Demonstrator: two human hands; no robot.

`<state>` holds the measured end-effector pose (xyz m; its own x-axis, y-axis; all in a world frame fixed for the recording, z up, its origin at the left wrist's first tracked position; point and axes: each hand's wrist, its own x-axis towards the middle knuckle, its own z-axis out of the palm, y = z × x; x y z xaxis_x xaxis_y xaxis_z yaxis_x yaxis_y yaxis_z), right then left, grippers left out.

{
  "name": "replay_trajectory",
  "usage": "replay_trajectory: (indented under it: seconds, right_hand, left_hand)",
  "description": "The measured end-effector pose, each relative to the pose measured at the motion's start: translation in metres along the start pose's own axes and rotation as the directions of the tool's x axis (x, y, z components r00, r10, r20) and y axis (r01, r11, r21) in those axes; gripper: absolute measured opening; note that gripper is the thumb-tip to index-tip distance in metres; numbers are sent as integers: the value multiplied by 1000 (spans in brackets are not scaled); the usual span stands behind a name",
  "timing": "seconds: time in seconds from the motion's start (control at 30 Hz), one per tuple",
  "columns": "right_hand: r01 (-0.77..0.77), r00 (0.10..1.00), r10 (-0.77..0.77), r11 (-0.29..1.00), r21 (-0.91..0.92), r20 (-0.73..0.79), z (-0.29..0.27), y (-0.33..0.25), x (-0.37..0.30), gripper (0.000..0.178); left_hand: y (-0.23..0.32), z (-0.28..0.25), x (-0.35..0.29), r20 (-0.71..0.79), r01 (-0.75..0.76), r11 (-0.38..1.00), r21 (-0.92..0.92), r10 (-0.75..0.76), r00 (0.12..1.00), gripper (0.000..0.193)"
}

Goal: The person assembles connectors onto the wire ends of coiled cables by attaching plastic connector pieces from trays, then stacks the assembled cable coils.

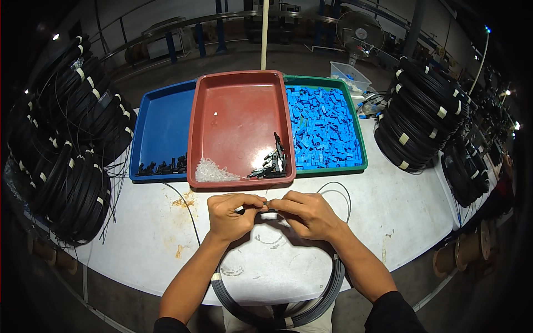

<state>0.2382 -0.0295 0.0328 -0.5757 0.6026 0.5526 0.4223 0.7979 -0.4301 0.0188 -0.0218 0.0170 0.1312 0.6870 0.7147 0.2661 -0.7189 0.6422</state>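
My left hand (230, 215) and my right hand (308, 214) meet over the white table, just in front of the red tray. Thumbs and forefingers of both are pinched on a small dark piece (266, 205), mostly covered by the fingertips; its exact kind cannot be made out. Below the hands, a coil of black cable (337, 273) hangs over the near table edge, bound with pale tape. A thin cable loop (348, 200) rises behind my right hand. Another loose cable (186, 204) curves past my left wrist.
A red tray (239, 75) holds clear small sleeves (214, 171) and black parts (272, 161). It overlaps a blue tray (161, 100) with black parts and a green tray (363, 158) full of blue connectors (325, 127). Stacked cable coils flank both sides (83, 105), (422, 114).
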Motion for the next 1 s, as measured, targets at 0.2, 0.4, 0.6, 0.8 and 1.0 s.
replay_trajectory:
  seconds: [0.2, 0.4, 0.6, 0.8, 1.0]
  right_hand:
    - [67, 993, -67, 998, -4, -99, 3, 6, -1, 45]
    - [52, 986, -48, 998, 23, -158, 8, 14, 0, 39]
    - [3, 980, -1, 1000, 7, -197, 8, 15, -1, 33]
    - [-24, 975, 29, 999, 24, -220, 8, 11, -2, 22]
    - [-111, 971, 129, 989, 99, -200, 9, 12, -3, 20]
  left_hand:
    - [7, 1, 2, 31, 36, 999, 4, -36, 999, 12]
    - [2, -11, 13, 69, 127, 989, -75, -122, 990, 9]
    - [-25, -86, 39, -383, 127, 971, -201, -197, 903, 11]
    - [-49, -117, 60, -268, 278, 957, 82, -247, 931, 16]
    - [-65, -109, 91, 170, 15, 784, 620, -153, 974, 25]
